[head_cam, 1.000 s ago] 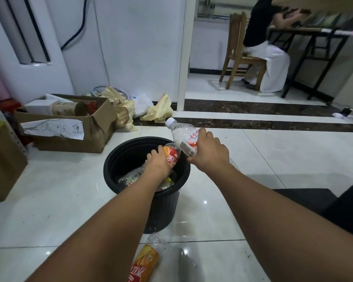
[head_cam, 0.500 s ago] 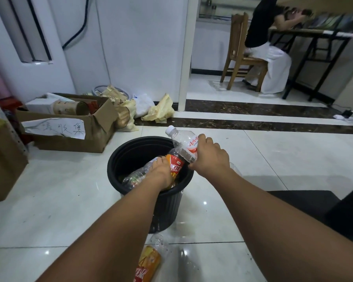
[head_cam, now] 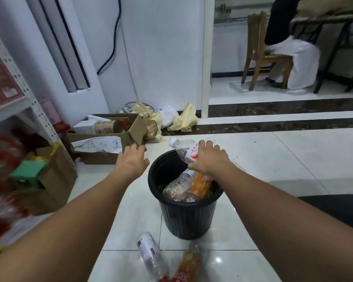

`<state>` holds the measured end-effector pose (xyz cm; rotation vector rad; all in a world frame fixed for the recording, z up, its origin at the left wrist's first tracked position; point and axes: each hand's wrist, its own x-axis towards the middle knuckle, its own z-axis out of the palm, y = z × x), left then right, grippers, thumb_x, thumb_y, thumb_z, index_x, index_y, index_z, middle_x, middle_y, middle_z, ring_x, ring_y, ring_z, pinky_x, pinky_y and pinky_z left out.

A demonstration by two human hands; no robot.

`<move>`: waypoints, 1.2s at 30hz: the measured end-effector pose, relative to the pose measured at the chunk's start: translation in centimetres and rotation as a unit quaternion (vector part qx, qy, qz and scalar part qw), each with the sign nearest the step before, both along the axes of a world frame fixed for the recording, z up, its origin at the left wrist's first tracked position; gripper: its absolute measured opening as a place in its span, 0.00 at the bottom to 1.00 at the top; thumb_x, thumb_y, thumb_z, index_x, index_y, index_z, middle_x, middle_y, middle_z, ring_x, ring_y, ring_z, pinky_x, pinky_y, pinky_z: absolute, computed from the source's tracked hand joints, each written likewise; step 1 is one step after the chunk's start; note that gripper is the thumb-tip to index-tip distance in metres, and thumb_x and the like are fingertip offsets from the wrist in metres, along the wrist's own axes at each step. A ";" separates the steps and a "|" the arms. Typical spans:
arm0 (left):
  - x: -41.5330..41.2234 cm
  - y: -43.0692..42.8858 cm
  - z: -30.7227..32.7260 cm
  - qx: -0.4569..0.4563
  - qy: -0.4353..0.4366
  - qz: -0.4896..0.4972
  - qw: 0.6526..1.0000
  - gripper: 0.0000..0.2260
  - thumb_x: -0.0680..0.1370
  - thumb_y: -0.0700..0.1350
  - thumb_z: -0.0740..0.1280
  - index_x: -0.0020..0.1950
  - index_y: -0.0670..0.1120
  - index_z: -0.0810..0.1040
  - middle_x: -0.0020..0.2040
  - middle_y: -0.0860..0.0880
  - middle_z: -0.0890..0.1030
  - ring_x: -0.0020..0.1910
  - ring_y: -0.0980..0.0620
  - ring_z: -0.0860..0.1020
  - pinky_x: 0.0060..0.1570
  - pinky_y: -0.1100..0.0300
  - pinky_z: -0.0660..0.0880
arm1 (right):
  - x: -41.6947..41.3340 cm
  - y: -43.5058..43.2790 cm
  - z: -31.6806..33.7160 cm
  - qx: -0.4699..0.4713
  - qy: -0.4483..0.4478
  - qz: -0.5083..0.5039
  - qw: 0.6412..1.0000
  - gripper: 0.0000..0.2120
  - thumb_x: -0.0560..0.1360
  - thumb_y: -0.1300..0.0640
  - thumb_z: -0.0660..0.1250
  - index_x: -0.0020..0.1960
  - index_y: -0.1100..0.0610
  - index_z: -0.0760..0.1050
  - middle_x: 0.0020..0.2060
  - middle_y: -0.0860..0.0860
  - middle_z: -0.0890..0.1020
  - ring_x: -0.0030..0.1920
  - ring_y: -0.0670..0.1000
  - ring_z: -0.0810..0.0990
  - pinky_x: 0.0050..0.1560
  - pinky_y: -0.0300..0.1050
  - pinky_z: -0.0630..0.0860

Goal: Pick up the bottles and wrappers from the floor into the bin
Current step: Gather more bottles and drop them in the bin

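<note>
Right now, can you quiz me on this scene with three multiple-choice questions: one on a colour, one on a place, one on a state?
1. What colour is the round ribbed plastic bin? A black; B green; C white.
2. Where is the clear plastic bottle with the white cap? A lying at the bin's foot; B buried inside the bin; C held over the bin's rim.
3. How is the left hand? A gripping a bottle; B open, holding nothing; C pinching a wrapper.
Answers: 1 A, its wall and rim are black. 2 C, the right hand grips it above the rim. 3 B, its fingers are spread and empty.
</note>
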<state>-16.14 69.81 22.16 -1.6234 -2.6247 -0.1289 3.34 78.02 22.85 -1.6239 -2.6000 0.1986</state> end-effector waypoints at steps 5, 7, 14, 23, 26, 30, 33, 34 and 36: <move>-1.1 -0.2 -0.2 0.015 0.013 0.005 1.000 0.17 0.80 0.49 0.57 0.66 0.44 0.67 0.64 0.42 0.70 0.65 0.42 0.66 0.63 0.49 0.64 | -3.9 -0.2 -2.7 -0.010 0.012 0.009 1.000 0.34 0.75 0.41 0.65 0.71 0.58 0.56 0.66 0.59 0.70 0.64 0.61 0.71 0.58 0.53 0.69; -1.2 -0.1 -1.0 0.021 0.007 0.000 1.000 0.17 0.80 0.48 0.57 0.67 0.44 0.67 0.65 0.42 0.69 0.65 0.42 0.66 0.63 0.50 0.63 | -5.0 -0.5 -4.1 -0.008 0.016 0.013 1.000 0.33 0.76 0.42 0.64 0.72 0.57 0.56 0.65 0.60 0.70 0.63 0.61 0.72 0.58 0.53 0.69; -0.6 0.1 -3.3 0.051 0.024 -0.013 0.998 0.15 0.79 0.47 0.57 0.64 0.45 0.68 0.63 0.42 0.70 0.64 0.43 0.65 0.62 0.50 0.63 | -6.9 -0.8 -7.4 0.040 -0.038 0.012 0.998 0.30 0.77 0.42 0.62 0.72 0.56 0.58 0.66 0.59 0.68 0.64 0.60 0.69 0.63 0.52 0.66; -0.2 -1.0 -3.4 0.062 0.025 -0.001 0.998 0.15 0.79 0.47 0.57 0.64 0.44 0.68 0.62 0.43 0.71 0.64 0.44 0.66 0.61 0.51 0.63 | -5.9 -0.5 -5.1 0.076 -0.104 0.011 0.992 0.29 0.79 0.41 0.56 0.73 0.58 0.60 0.70 0.60 0.66 0.70 0.61 0.63 0.71 0.59 0.53; 0.9 -2.5 -2.7 0.067 0.001 -0.002 0.998 0.16 0.79 0.46 0.57 0.65 0.45 0.68 0.63 0.44 0.71 0.64 0.45 0.66 0.61 0.52 0.64 | -4.5 -1.9 -3.6 0.082 -0.107 0.041 0.990 0.26 0.79 0.45 0.57 0.72 0.57 0.61 0.70 0.60 0.66 0.70 0.61 0.63 0.71 0.58 0.54; 2.2 -4.5 -1.1 0.070 -0.005 -0.001 0.998 0.17 0.78 0.45 0.57 0.67 0.45 0.67 0.64 0.45 0.70 0.65 0.45 0.66 0.61 0.52 0.64 | -2.1 -4.1 -1.3 0.090 -0.116 0.062 0.987 0.26 0.79 0.45 0.57 0.73 0.56 0.60 0.71 0.60 0.65 0.71 0.61 0.62 0.71 0.58 0.55; 3.6 -5.7 0.8 0.076 -0.004 0.005 0.997 0.18 0.78 0.45 0.57 0.68 0.45 0.66 0.66 0.45 0.69 0.66 0.45 0.66 0.63 0.51 0.63 | -0.1 -5.4 0.7 0.102 -0.115 0.061 0.986 0.25 0.79 0.46 0.57 0.73 0.56 0.60 0.70 0.58 0.66 0.70 0.60 0.63 0.69 0.57 0.57; 4.2 -6.1 1.5 0.077 -0.004 0.005 0.997 0.19 0.79 0.45 0.57 0.69 0.46 0.65 0.67 0.45 0.69 0.66 0.44 0.66 0.64 0.51 0.63 | 0.7 -5.9 1.3 0.103 -0.110 0.058 0.987 0.25 0.80 0.46 0.56 0.73 0.56 0.60 0.70 0.58 0.67 0.70 0.59 0.64 0.69 0.57 0.58; 5.5 -6.8 2.7 0.078 -0.011 0.000 0.997 0.20 0.79 0.46 0.57 0.71 0.46 0.64 0.69 0.46 0.68 0.67 0.45 0.65 0.65 0.51 0.62 | 1.9 -7.1 2.4 0.099 -0.102 0.054 0.988 0.24 0.80 0.46 0.56 0.72 0.55 0.60 0.69 0.57 0.68 0.70 0.58 0.64 0.68 0.57 0.58</move>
